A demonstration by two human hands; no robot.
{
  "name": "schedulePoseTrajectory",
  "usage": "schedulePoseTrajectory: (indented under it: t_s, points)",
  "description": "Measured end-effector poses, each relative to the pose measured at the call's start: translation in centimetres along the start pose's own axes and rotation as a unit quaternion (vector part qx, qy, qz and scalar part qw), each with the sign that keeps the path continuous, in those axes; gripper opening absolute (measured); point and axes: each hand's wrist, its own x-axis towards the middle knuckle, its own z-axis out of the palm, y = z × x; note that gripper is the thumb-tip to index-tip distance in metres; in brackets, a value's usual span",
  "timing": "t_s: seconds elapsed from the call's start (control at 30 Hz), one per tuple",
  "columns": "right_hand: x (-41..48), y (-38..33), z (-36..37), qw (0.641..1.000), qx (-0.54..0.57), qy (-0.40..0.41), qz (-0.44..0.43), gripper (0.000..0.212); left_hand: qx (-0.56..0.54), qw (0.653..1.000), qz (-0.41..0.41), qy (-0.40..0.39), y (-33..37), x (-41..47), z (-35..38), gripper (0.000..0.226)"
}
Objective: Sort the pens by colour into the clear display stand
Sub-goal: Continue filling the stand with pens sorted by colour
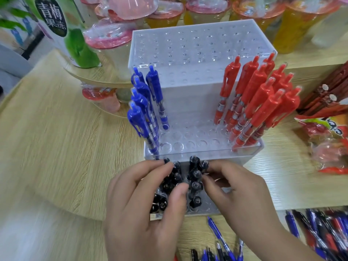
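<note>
Wooden counter: black pens in clear display stand are pinched by left hand and right hand; crowded neighbours could be knocked askew.

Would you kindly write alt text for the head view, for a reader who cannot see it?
The left hand and right hand grip black pens standing in the front tier of a clear display stand; behind, blue pens stand left and red pens right.

Clear glossy plastic stand, wood-grain table
</note>
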Motion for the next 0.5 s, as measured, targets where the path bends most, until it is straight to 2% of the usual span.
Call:
schedulePoseTrajectory:
  t_s: [0.5]
  points:
    - [-0.41, 0.16, 1.04, 0.996, -0.088, 0.035, 0.0, 0.021, -0.05, 0.998, -0.04, -0.006, 0.18, -0.45, 0.46, 0.027]
